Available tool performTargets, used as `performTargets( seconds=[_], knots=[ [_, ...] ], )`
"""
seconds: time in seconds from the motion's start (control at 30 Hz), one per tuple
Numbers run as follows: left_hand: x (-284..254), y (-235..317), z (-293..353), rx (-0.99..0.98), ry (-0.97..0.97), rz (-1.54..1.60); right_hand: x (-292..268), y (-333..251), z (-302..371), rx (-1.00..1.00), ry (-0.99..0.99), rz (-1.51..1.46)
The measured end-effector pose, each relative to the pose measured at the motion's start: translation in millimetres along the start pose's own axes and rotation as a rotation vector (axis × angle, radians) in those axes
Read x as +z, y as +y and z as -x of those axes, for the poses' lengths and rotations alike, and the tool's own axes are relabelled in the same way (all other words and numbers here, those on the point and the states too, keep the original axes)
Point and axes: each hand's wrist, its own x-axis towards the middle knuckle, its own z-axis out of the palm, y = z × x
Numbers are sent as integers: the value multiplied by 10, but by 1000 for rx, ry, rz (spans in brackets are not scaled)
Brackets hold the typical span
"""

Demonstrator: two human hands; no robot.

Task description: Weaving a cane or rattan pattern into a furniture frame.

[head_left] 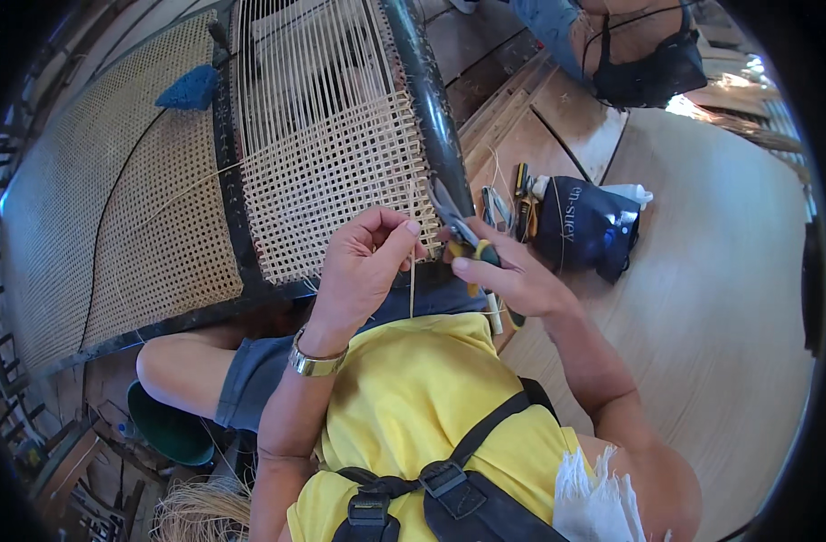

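Note:
Between thumb and fingers, my left hand pinches a thin cane strip that hangs down in front of the yellow shirt. My right hand grips a pair of snips with metal blades and yellow-and-green handles. Their blades point up and away, beside the dark rail at the panel's right edge. Just beyond both hands lies a woven cane panel. Its near part is a close open-square weave, while the far part shows only lengthwise strands. One long strand runs out to the left across the weave.
A finer-woven cane panel adjoins at left, with a blue bundle on it. At right are a dark pouch, hand tools and a pale board. A green bucket and loose cane strands sit lower left.

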Motion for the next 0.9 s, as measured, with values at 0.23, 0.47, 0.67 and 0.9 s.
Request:
performTargets(
  seconds=[0.23,0.47,0.67,0.9],
  knots=[
    [9,20,33,-28,12,14,236,-30,-139,-188,-9,-27],
    [-42,-18,31,-41,6,4,191,-48,56,102,-41,-117],
    [-41,-12,23,-40,-5,23,225,22,63,-65,76,54],
    [-27,-55,28,-38,-23,8,274,-21,-29,-97,-23,17]
  ],
)
